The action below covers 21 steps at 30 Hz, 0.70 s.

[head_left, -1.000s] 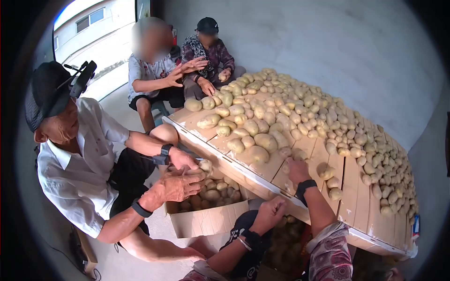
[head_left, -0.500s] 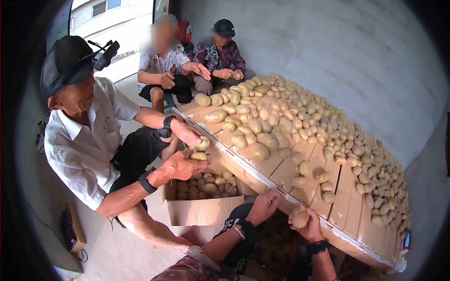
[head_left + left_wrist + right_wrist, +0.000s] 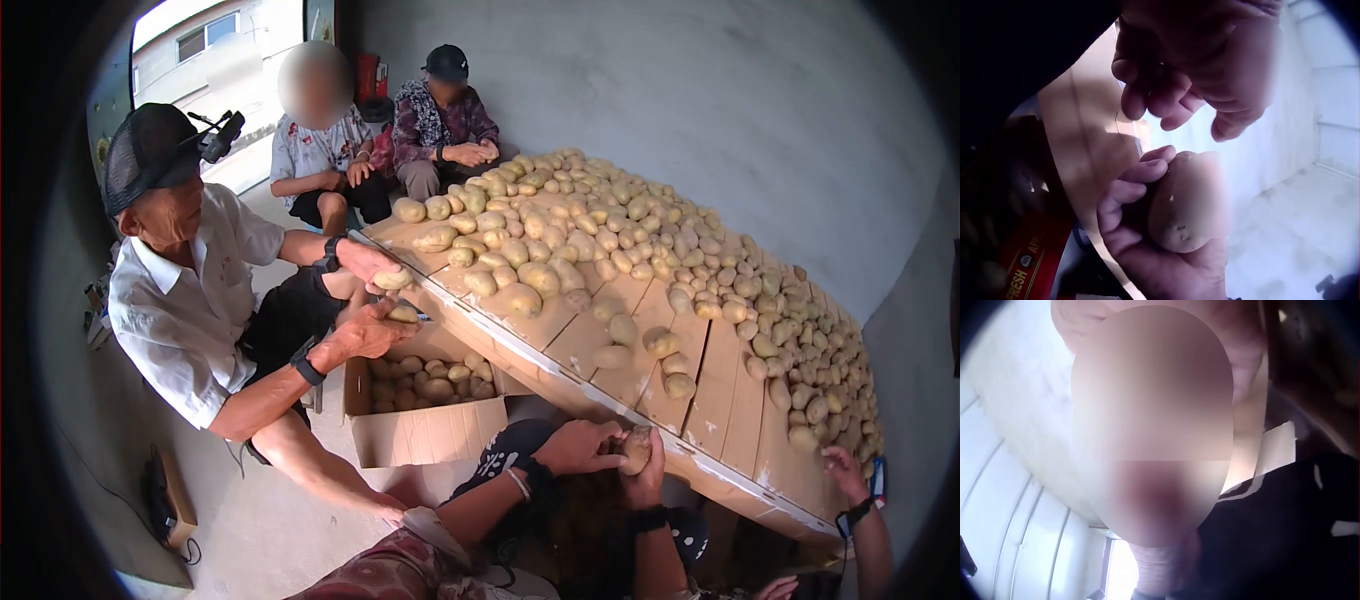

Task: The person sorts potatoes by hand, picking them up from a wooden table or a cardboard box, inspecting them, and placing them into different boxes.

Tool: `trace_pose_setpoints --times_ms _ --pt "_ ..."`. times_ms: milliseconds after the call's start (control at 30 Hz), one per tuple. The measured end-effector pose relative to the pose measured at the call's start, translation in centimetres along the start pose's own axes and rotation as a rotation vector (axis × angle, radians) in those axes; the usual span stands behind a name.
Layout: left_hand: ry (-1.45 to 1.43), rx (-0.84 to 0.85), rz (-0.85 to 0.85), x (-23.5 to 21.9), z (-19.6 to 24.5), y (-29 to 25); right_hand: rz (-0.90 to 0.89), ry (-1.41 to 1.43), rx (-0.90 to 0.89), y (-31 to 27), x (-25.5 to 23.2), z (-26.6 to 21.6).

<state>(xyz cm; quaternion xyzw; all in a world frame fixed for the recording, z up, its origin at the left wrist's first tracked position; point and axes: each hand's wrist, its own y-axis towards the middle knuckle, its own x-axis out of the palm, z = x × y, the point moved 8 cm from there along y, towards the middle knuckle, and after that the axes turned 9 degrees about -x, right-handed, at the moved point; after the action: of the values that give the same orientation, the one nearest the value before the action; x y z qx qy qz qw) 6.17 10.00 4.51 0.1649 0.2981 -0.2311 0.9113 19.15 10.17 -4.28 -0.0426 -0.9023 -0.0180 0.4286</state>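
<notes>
A potato sits in my right hand, whose fingers curl round it just off the table's front edge. In the left wrist view the same potato shows small dark eyes, and part of it is blurred. My left hand reaches toward the potato from the left. Its loosely bent fingers are spread a little apart and hold nothing, close above the potato in the left wrist view. A blurred patch hides most of the right wrist view, with part of a hand at its top.
Many potatoes cover the plank-topped table. A cardboard box of potatoes stands on the floor. At left a person holds potatoes; two people sit behind. Another person's hand reaches in at right. A red box lies below.
My right hand has taken a potato from the tabletop and brought it back to the table's front edge. My left hand has moved right, close to that potato. Another person's arm has appeared at lower right.
</notes>
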Motion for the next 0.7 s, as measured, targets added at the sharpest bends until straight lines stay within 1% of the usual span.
trace_pose_setpoints --times_ms 33,67,100,133,167,200,233,267,300,367,400,467,500,533,600,700 --pt "0.042 0.046 0.031 0.3 0.5 -0.1 -0.003 -0.017 0.014 0.2 0.0 -0.1" --pt "0.007 -0.011 -0.044 0.8 0.5 0.0 0.024 -0.039 0.023 -0.2 0.3 -0.5" --pt "0.005 -0.007 -0.026 0.8 1.1 0.0 0.077 -0.147 -0.032 -0.5 0.9 -1.3" --pt "0.008 -0.041 0.014 0.8 1.2 0.1 0.032 -0.138 -0.053 -0.4 1.0 -1.2" --pt "-0.01 -0.077 -0.023 0.8 1.5 0.3 0.023 -0.112 -0.074 -0.3 1.2 -1.1" --pt "-0.015 -0.114 -0.058 1.1 1.3 0.2 -0.046 -0.119 -0.071 -0.2 1.5 -1.1" --pt "-0.096 -0.013 0.018 1.4 0.7 0.1 -0.07 -0.18 -0.118 0.0 1.9 -1.4" --pt "-0.172 0.088 0.117 0.8 1.0 0.4 -0.098 -0.103 -0.104 0.0 2.5 -1.5" --pt "-0.175 0.097 0.099 1.1 0.9 0.5 -0.118 -0.069 -0.11 -0.1 3.1 -2.1" --pt "-0.256 -0.05 0.188 -0.8 0.7 0.1 -0.139 -0.023 -0.12 -0.2 3.5 -2.5" --pt "-0.371 0.002 0.29 -1.4 -0.3 0.3 -0.138 -0.059 -0.1 -0.1 3.1 -2.6" --pt "-0.491 -0.046 0.375 -2.4 -2.0 0.6 -0.131 -0.08 -0.097 -0.1 3.0 -2.5" --pt "-0.452 -0.132 0.293 -2.1 -3.0 0.4 -0.165 -0.117 -0.084 -0.4 3.3 -2.1" --pt "-0.45 -0.132 0.284 -2.5 -2.8 0.5 -0.199 -0.16 -0.065 -0.8 3.8 -1.8" --pt "-0.579 -0.157 0.27 -2.3 -2.7 0.3 -0.2 -0.13 -0.053 -1.2 3.8 -1.8" --pt "-0.571 -0.176 0.264 -2.4 -3.0 0.1 -0.201 -0.153 -0.053 -1.3 4.3 -1.4"
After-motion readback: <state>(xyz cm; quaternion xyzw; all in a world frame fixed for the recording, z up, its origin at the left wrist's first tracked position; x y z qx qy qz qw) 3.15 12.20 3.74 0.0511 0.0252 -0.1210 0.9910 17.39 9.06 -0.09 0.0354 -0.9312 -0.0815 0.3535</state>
